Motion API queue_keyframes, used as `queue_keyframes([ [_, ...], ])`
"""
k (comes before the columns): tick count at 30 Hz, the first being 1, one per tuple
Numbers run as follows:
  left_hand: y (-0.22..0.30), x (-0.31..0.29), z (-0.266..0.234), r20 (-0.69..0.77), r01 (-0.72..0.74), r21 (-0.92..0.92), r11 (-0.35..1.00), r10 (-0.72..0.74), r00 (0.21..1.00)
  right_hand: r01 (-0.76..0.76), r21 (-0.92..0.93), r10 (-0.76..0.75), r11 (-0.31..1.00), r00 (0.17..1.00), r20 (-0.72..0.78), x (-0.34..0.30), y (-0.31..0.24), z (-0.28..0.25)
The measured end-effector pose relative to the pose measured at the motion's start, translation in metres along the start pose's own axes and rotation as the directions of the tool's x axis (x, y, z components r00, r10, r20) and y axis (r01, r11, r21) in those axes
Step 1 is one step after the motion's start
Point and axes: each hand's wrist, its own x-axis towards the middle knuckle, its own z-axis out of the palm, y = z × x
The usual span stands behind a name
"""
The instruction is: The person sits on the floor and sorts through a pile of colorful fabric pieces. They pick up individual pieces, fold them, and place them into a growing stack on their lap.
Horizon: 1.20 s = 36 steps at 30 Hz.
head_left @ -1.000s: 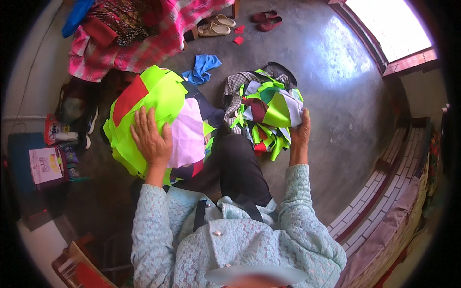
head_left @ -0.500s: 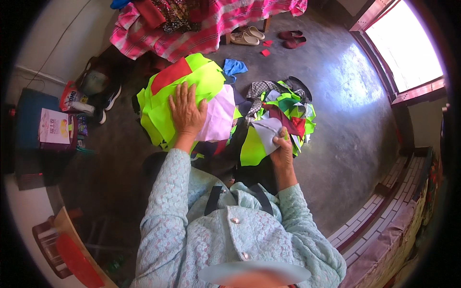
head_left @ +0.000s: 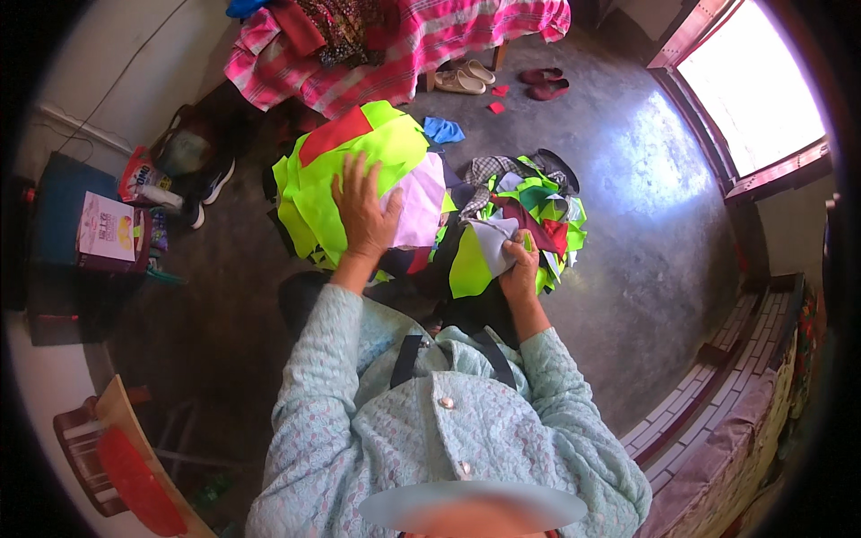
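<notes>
A rounded heap of fluorescent yellow-green cloth pieces [head_left: 309,193] lies left of centre, with a red cloth piece [head_left: 334,136] on top and a pale pink cloth piece [head_left: 420,199] at its right side. My left hand [head_left: 366,211] is over this heap, fingers spread, gripping nothing; whether the palm presses on it is unclear. On the right, my right hand [head_left: 520,267] pinches a few cloth scraps between thumb and fingers. A light grey scrap [head_left: 491,240] and a yellow-green scrap [head_left: 470,269] hang from that grip. Just beyond lies a mixed scrap pile [head_left: 543,211].
Small blue cloth [head_left: 443,130] lies on the floor beyond the heap. Beige shoes [head_left: 461,81] and dark red shoes [head_left: 544,84] are farther off, near a pink plaid cover [head_left: 448,31]. At left stands a dark box [head_left: 67,193]; at lower left, a wooden chair [head_left: 134,448].
The whole view has shifted slightly. My left hand has moved a little toward me on the heap, off the red piece. My right hand still holds the scraps, now slightly nearer the middle.
</notes>
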Motion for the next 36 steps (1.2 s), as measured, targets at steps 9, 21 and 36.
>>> queue_keyframes([
  [9, 0.081, -0.109, 0.019, 0.775, 0.856, -0.467, 0.222, -0.363, 0.517, -0.049, 0.021, 0.048, 0.999, 0.998, 0.039, 0.001, 0.000, -0.005],
  [21, 0.081, -0.117, 0.023, 0.782, 0.814, -0.577, 0.063, -0.243, 0.573, -0.024, -0.014, 0.025, 1.000, 0.996, 0.090, 0.000, -0.001, -0.006],
  [36, 0.080, -0.106, 0.003, 0.669, 0.735, -0.545, 0.403, -0.320, 0.671, -0.054, -0.069, 0.064, 0.996, 0.987, 0.146, -0.003, -0.003, -0.011],
])
